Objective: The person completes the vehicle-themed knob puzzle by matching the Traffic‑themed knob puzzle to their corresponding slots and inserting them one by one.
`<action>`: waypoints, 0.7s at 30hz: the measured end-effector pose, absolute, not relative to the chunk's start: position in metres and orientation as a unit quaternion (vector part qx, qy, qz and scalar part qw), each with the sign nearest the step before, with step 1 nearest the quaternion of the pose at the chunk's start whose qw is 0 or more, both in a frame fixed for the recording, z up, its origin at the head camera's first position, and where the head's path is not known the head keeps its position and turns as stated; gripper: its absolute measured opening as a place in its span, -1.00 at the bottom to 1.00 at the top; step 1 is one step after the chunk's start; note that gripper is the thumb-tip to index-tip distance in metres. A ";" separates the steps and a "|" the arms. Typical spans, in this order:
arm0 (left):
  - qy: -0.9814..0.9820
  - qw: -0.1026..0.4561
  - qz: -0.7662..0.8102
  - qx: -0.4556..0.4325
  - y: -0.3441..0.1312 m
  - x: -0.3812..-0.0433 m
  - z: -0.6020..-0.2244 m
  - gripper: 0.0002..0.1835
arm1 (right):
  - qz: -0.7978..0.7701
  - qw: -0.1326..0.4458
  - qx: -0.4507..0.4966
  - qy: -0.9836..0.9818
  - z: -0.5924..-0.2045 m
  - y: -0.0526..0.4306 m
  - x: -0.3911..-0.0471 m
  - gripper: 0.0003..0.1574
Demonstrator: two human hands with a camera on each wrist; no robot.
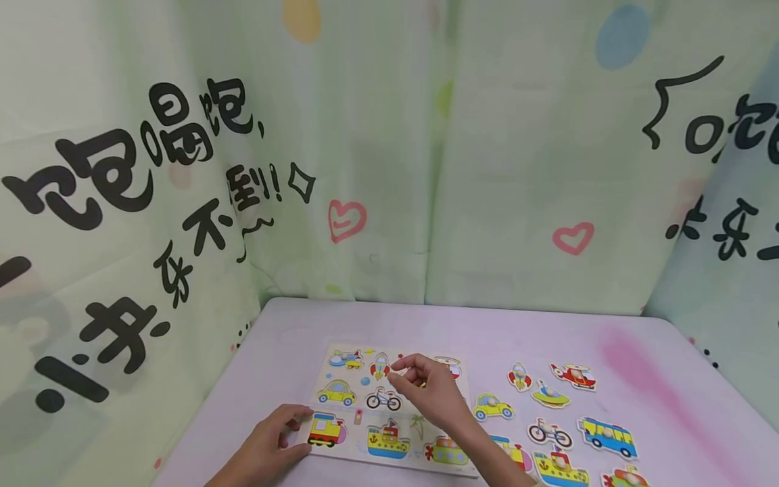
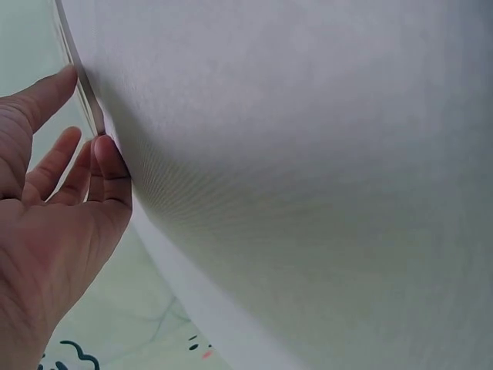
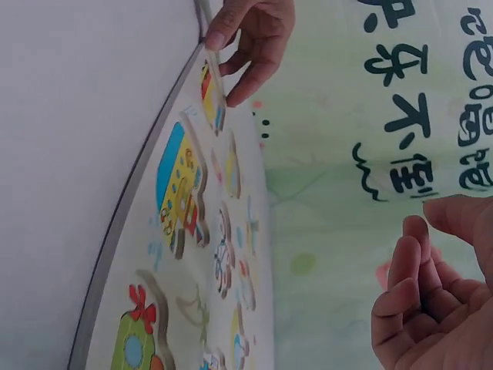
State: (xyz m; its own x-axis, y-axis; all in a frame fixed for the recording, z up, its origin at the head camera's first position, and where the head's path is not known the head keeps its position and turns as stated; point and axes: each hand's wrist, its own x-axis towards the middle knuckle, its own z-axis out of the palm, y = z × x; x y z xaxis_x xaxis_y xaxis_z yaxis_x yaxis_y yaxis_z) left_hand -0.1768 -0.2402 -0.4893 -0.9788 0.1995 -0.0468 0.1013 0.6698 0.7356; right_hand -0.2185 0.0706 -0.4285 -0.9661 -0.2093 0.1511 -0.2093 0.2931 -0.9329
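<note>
A white vehicle puzzle board [image 1: 356, 436] with shallow picture recesses lies flat on the table. My left hand [image 1: 272, 436] grips its near left corner, thumb against one edge and fingers along the other; the left wrist view shows the fingertips on the board's edge [image 2: 86, 96]. Over the board's upper middle hovers my right hand [image 1: 429, 392], thumb and loosely curled index tip close together beside the rocket picture [image 1: 380, 367]. No piece shows between the right fingers [image 3: 416, 227] in the right wrist view. That hand hides part of the board's right half.
Several loose puzzle pieces lie to the right of the board, among them a rocket [image 1: 519, 377], a red helicopter [image 1: 574, 377], a yellow car [image 1: 493, 406], a bicycle [image 1: 550, 433], a blue bus [image 1: 607, 437] and a boat [image 1: 560, 469]. Printed curtains [image 1: 499, 169] surround the pale table [image 1: 292, 321].
</note>
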 end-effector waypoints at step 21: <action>0.916 0.069 0.390 0.066 -0.237 -0.178 -0.488 -0.38 | 0.425 0.035 0.188 -0.885 -0.450 0.113 -0.218 -0.75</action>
State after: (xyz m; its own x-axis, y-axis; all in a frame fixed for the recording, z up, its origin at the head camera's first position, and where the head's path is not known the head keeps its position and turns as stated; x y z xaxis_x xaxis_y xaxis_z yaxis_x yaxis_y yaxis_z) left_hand -0.1776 -0.2375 -0.4884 -0.9817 0.1751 -0.0744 0.0676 0.6865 0.7240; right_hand -0.2181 0.1129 -0.4500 -0.9272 -0.3018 0.2220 -0.3619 0.5683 -0.7389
